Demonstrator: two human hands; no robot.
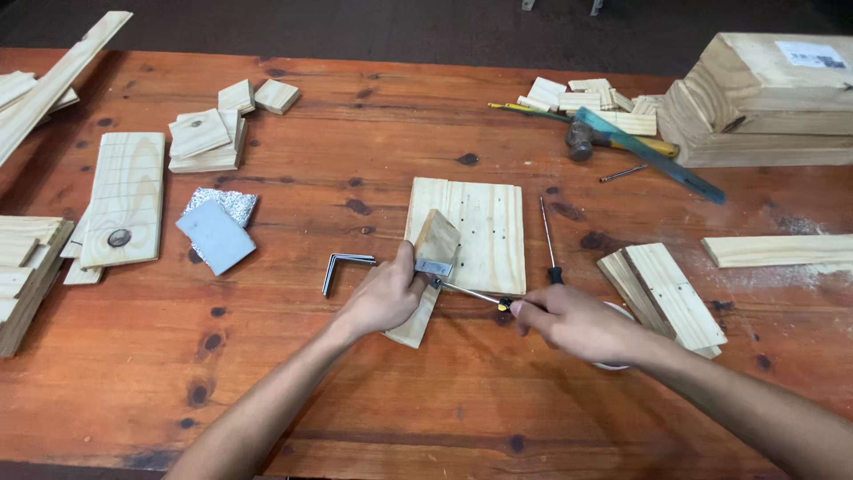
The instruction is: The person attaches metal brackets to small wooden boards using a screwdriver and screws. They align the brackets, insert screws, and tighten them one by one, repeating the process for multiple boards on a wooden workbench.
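Currently small wood block (437, 238) with metal bracket (434, 267) stands tilted on the square pine board (484, 233), just ahead of left hand (384, 298), whose fingers curl shut around the block's lower edge. Right hand (573, 322) is wrapped around a screwdriver (471, 292) handle, tip at the bracket. Second screwdriver (548, 240) lies just beyond right hand; loose L-bracket (342, 267) just left of left hand.

Pale raw wood block (436, 238), shiny metal bracket (434, 267)
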